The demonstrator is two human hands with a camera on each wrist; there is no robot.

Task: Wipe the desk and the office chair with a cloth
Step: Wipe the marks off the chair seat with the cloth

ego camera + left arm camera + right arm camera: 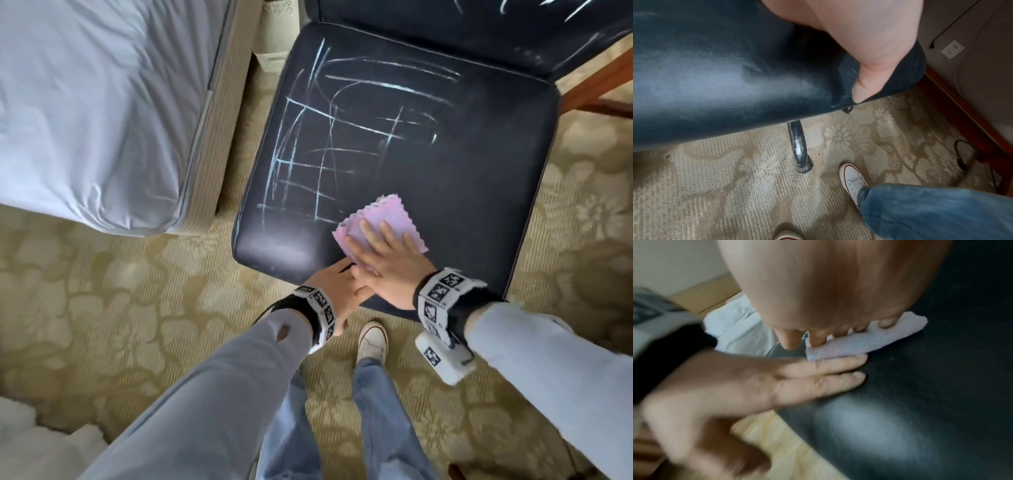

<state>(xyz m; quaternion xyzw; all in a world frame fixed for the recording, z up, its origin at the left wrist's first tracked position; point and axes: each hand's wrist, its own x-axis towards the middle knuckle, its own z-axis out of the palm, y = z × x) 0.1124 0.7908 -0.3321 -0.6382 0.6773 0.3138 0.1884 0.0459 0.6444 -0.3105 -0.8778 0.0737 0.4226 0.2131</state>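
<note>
The office chair's dark seat carries white scribbled marks over its left half. A folded pink cloth lies near the seat's front edge. My right hand lies flat on it, and in the right wrist view its straight fingers press on the cloth. My left hand rests on the seat's front edge just left of the cloth, fingers straight and holding nothing. Its thumb hangs over the seat's front rim.
A bed with a white sheet stands close on the left. A red-brown wooden frame is at the right. The chair's backrest also has white marks. A chrome chair leg, my white shoe and a floor cable sit on patterned carpet.
</note>
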